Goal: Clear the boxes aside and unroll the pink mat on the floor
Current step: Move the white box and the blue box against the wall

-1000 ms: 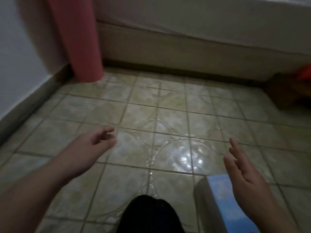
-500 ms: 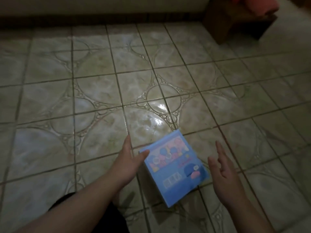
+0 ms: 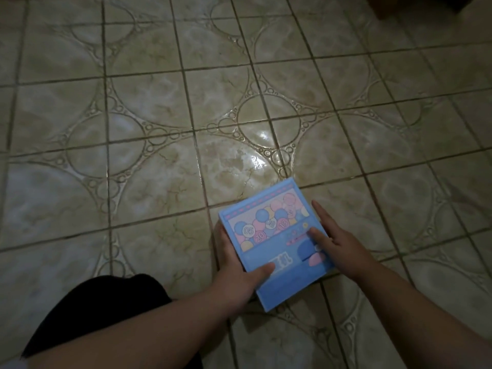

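On tiled floor (image 3: 159, 182): both hands grip blue box (image 3: 269, 235); left hand (image 3: 237, 275) fingers hidden beneath, right hand (image 3: 335, 243) opposite.

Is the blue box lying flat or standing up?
Lying flat: the blue box shows its printed face upward, gripped by the left hand and right hand.

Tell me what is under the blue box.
The blue box covers whatever lies directly beneath it. Tiled floor shows all around it, so floor probably lies under it. The left hand and right hand grip its sides; any fingers beneath cannot be seen.
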